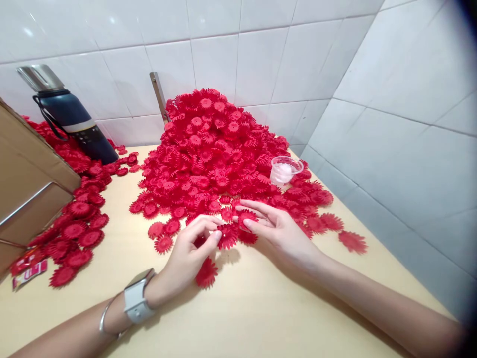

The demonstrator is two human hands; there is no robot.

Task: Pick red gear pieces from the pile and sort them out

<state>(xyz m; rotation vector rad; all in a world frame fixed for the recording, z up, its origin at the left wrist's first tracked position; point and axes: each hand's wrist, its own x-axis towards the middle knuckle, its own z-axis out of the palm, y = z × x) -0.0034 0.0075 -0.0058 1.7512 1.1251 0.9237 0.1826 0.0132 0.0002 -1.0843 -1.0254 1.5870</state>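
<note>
My left hand (192, 253), with a watch and a bangle on its wrist, pinches a red flower piece (227, 235) between thumb and fingers. Another red flower piece (247, 217) is held between the thumb and fingers of my right hand (279, 231). The two hands are close together, just in front of a large heap of red flower pieces (216, 149). Below my left hand, a single red flower piece (206, 273) is near the table surface.
A clear plastic cup (285, 171) sits at the heap's right. On the left are a dark blue bottle (78, 117), a cardboard box (30, 184), more red pieces (80, 209) and a small wrapper (30, 274). A metal strip (159, 97) leans near the tiled wall (261, 59).
</note>
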